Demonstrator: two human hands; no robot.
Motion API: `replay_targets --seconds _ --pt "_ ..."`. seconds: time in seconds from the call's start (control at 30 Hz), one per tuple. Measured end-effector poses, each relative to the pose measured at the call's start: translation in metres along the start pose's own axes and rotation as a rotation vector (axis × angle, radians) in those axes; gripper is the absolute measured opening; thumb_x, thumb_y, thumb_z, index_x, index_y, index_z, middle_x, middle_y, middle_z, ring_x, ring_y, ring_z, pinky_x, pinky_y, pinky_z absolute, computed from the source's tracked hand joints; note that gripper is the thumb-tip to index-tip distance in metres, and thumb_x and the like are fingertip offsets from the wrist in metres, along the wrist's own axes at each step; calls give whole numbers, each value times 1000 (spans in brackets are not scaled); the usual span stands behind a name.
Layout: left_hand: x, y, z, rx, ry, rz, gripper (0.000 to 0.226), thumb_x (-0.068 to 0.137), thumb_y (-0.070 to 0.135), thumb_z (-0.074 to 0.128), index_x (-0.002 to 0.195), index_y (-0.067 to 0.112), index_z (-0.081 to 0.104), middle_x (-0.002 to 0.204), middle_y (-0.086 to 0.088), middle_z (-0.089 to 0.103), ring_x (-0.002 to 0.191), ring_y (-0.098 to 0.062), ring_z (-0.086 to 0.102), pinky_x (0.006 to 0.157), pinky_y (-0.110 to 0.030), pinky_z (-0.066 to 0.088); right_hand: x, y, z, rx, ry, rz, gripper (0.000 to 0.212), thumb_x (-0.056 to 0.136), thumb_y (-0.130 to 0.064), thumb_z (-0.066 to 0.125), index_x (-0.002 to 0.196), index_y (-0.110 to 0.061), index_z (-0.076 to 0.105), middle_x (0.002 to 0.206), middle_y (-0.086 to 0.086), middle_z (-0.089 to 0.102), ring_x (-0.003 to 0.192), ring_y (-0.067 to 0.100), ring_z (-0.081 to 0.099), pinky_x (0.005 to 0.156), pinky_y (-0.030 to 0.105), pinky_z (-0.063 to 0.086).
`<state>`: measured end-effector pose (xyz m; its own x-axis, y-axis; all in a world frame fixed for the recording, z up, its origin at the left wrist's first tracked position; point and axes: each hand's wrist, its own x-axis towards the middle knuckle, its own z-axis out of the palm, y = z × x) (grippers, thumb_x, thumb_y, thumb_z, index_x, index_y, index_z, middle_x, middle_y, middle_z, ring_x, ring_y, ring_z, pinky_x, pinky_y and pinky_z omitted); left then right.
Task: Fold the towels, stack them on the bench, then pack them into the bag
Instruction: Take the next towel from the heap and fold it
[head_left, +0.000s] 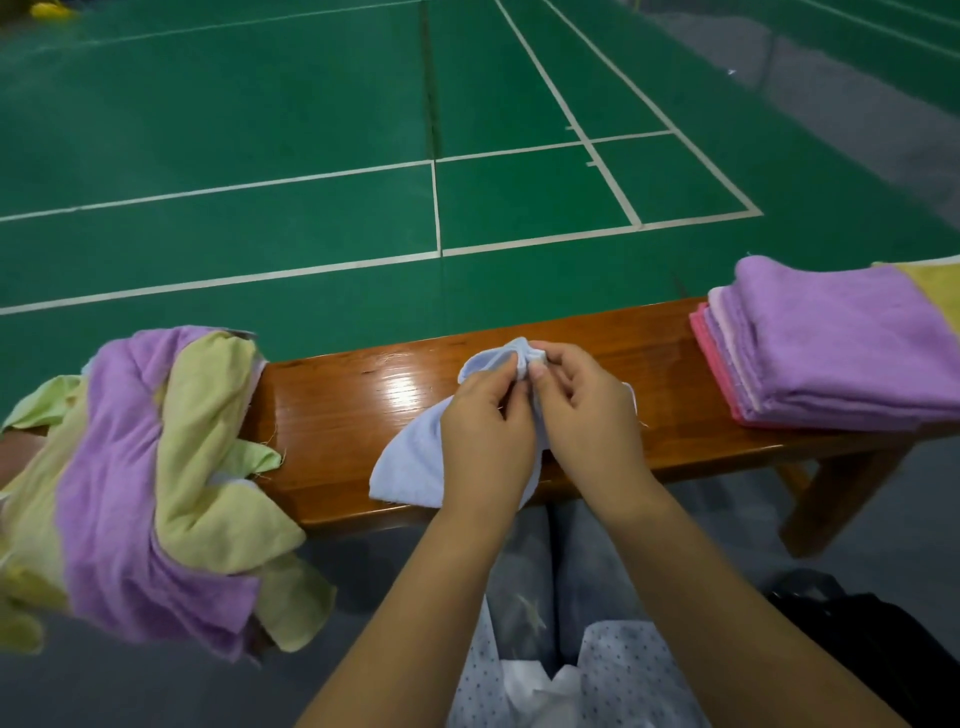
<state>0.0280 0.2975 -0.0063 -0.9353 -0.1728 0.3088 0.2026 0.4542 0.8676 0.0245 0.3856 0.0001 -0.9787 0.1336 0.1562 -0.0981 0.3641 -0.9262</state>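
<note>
A pale blue towel (410, 462) hangs bunched over the middle of the wooden bench (337, 405). My left hand (485, 426) and my right hand (582, 402) both pinch its gathered top edge close together, with the rest of the cloth drooping toward the bench's near edge. A loose heap of purple and yellow-green towels (150, 478) lies over the bench's left end. On the right end sits a neat stack of folded towels (831, 353), purple on top, pink lower down. A black bag (872, 639) lies on the floor at the lower right.
A yellow towel (935, 291) lies behind the folded stack at the right edge. Beyond the bench spreads a green court floor with white lines (436, 208). My knees in light trousers (545, 561) are just under the bench's near edge.
</note>
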Motion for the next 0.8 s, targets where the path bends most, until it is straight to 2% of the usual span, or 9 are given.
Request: replay_targets --seconds 0.17,0.27,0.33,0.4,0.47,0.53,0.63,0.7,0.8 --pt "-2 -6 4 -35 11 -26 20 97 3 50 95 2 70 71 16 57 75 11 56 63 -6 41 -2 4 2 21 -78 9 27 98 -24 50 124 -21 57 107 -8 67 100 4 61 85 21 51" --pt "-1 -12 2 -46 -76 -46 20 94 -4 48 92 -2 69 78 11 57 77 11 55 66 -5 41 1 6 -4 89 -160 17 36 93 -26 58 128 -20 55 113 -9 66 107 0 60 90 18 50" --pt "0 -15 -2 -177 -199 -136 23 94 -6 48 105 -2 67 90 6 63 85 9 59 74 -8 45 6 9 -13 147 -182 30 37 90 -21 62 127 -18 56 115 -9 65 109 -1 59 89 14 49" --pt "-1 -18 -7 -320 -341 -222 33 94 -7 47 119 6 64 109 1 68 105 -2 62 90 -19 49 10 14 -21 116 -222 21 36 89 -17 64 125 -17 57 116 -8 65 111 1 59 92 16 49" --pt "-2 -23 -10 -429 -451 -306 46 92 -12 46 126 17 59 121 0 65 116 -8 59 100 -27 47 12 18 -25 31 -250 3 35 90 -13 63 123 -20 58 114 -9 64 110 1 59 94 20 49" --pt "-2 -24 -11 -444 -531 -315 52 89 -16 45 123 21 58 121 4 65 117 -5 58 100 -26 46 10 22 -26 -73 -249 -3 35 91 -13 61 124 -21 57 115 -7 65 107 3 59 92 21 50" --pt "-5 -21 -7 -442 -614 -315 55 82 -21 46 120 17 58 116 7 65 110 0 60 88 -17 47 6 26 -25 -251 -232 1 34 92 -18 59 125 -17 55 112 2 66 100 13 61 86 34 53" --pt "-7 -21 -4 -445 -650 -329 58 80 -20 48 116 25 57 114 9 65 106 2 61 85 -15 48 4 28 -23 -297 -196 3 31 94 -18 55 124 -16 55 108 4 67 94 14 61 81 35 54" --pt "-6 -24 -2 -471 -696 -355 62 81 -17 50 127 24 53 122 9 62 116 -2 57 96 -20 47 5 33 -27 -257 -146 42 27 95 -15 52 121 -17 58 107 2 67 93 13 61 82 33 54"
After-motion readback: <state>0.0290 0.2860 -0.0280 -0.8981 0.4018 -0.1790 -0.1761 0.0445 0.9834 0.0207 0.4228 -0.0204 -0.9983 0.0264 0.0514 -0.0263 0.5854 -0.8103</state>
